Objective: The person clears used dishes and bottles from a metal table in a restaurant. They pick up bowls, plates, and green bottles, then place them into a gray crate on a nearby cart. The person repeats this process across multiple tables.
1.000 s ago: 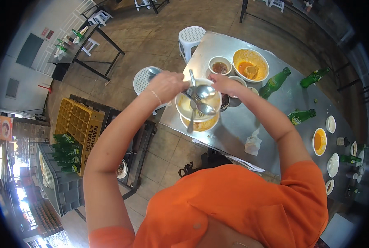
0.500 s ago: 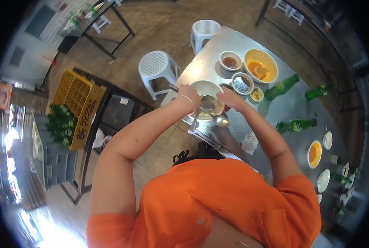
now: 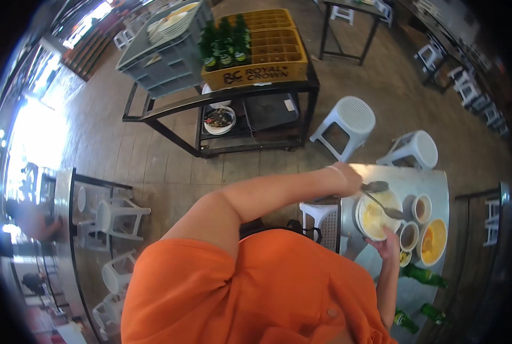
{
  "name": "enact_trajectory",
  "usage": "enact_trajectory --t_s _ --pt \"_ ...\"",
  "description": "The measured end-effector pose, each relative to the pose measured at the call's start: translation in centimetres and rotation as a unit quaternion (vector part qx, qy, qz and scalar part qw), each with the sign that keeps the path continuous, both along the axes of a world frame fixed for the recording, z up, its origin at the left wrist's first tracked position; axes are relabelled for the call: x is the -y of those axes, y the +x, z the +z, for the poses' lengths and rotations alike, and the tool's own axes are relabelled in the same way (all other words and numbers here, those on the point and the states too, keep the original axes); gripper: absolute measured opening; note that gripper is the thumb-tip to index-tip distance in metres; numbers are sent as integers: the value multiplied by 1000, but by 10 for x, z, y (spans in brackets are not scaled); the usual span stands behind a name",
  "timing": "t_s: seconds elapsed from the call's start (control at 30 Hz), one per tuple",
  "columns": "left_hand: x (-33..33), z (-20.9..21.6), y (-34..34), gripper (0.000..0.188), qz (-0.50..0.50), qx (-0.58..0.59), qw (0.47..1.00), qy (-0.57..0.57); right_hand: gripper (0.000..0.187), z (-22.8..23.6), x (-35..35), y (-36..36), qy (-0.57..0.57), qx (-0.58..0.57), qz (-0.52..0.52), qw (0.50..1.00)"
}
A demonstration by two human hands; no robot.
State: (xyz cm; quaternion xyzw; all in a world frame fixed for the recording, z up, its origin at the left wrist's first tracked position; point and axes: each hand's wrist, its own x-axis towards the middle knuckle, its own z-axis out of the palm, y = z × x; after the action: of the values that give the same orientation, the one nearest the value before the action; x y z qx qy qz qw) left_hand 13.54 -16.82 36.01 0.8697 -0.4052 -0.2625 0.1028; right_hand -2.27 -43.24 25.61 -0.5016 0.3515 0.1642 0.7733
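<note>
My left hand (image 3: 347, 179) is closed on the handles of spoons (image 3: 391, 212), their heads lying over a white bowl (image 3: 359, 215). A yellowish smear coats the inside of that bowl, which appears stacked on another. At its near right rim my right hand (image 3: 386, 246) grips the bowl with thumb on top. Just right of the bowl stand a small bowl of brown liquid (image 3: 421, 208), another small bowl (image 3: 409, 236), a tiny dish of yellow-green bits (image 3: 404, 258) and a large bowl with orange sauce (image 3: 433, 242).
Green bottles (image 3: 425, 276) lie on the metal table (image 3: 368, 264). White plastic stools (image 3: 350, 123) stand beyond it. A black cart (image 3: 227, 150) carries a yellow crate (image 3: 261, 74) with green bottles and a grey bin (image 3: 170, 77) holding stacked plates. Another table (image 3: 66, 229) stands at left.
My view has swung left, bringing the cart and crate to the top middle. The bowl and both hands now appear further right. Spoons remain in my left hand, now above the bowl.
</note>
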Motion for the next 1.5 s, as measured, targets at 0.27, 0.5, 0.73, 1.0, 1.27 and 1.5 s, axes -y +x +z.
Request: enact_trajectory --t_s 0.27,0.5,0.73,1.0,1.27,1.5 --pt "-267 -92 -24 38 339 -114 926 -121 57 29 -60 11 -47 35 -68 996" --pt "-468 -182 -61 37 400 -112 903 -112 52 108 -212 141 -2 173 4 985" --pt "-621 -154 -76 25 607 -181 748 -199 38 221 -471 341 40 266 142 953" --pt "-707 -129 -110 20 811 -134 467 -326 42 286 -742 525 13 281 382 880" --pt "-784 -128 -148 23 879 -9 313 -360 37 191 -879 603 -106 135 545 820" --pt "-951 -161 -66 23 889 -52 355 -284 44 169 -897 611 -211 -15 599 772"
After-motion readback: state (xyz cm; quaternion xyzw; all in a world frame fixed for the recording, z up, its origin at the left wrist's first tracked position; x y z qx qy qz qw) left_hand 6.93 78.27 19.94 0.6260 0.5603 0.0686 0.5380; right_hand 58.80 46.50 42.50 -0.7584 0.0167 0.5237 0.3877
